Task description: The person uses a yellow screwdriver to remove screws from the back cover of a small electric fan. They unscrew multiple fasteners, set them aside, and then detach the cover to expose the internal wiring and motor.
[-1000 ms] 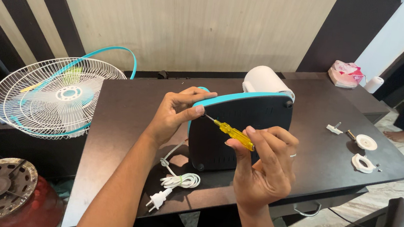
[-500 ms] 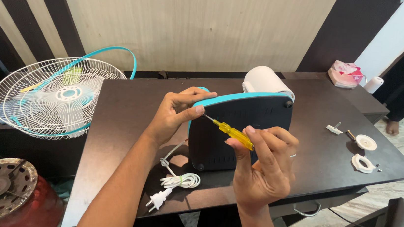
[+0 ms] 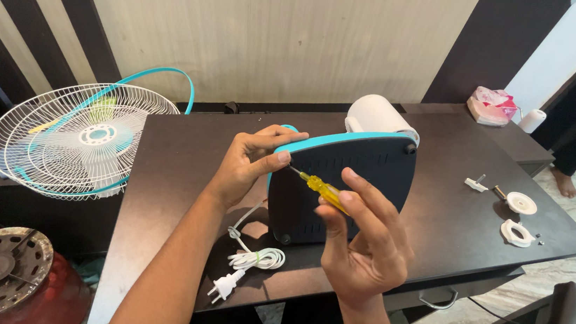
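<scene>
head view: fan base (image 3: 342,188) stands on edge at mid-table, dark underside facing near, teal rim up. left hand (image 3: 249,162) pinches its top-left corner, steadying it. right hand (image 3: 364,243) pinches the yellow screwdriver (image 3: 320,188), fingers loosely fanned. looks like a screw is being worked at that corner; next calls for steady turning with the tip seated. the driver's long axis slants, tip pointing up-left. plug (image 3: 223,286) lies near left.

Yellow-handled screwdriver (image 3: 324,189) against upturned fan base (image 3: 363,183)
</scene>
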